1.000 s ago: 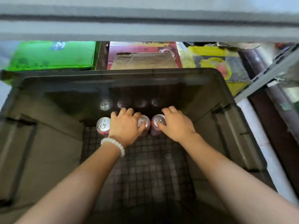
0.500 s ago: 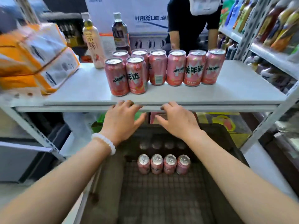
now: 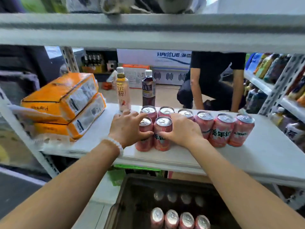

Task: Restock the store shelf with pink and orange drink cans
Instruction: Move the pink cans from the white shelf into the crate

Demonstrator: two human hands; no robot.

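Several pink drink cans stand on the white shelf (image 3: 267, 156): a back row (image 3: 222, 129) running right, and two front cans. My left hand (image 3: 127, 129) wraps the front-left can (image 3: 145, 142) from its left side, thumb across its front. My right hand (image 3: 183, 131) holds the front-right can (image 3: 162, 141) from the right, with its thumb on the can's front. Both cans stand upright on the shelf. Below the shelf, a dark crate (image 3: 125, 189) holds a row of pink cans (image 3: 179, 219).
Stacked orange packs (image 3: 66, 103) fill the shelf's left. A tea bottle (image 3: 122, 93) and a dark bottle (image 3: 148, 90) stand behind the cans. An upper shelf (image 3: 148, 32) hangs close overhead. A person crouches behind (image 3: 214, 83). Stocked shelving (image 3: 274, 73) lies right.
Both hands left the crate's cans empty, rose over the shelf edge and now close round the two front cans. My view tilted up from the crate to the shelf.
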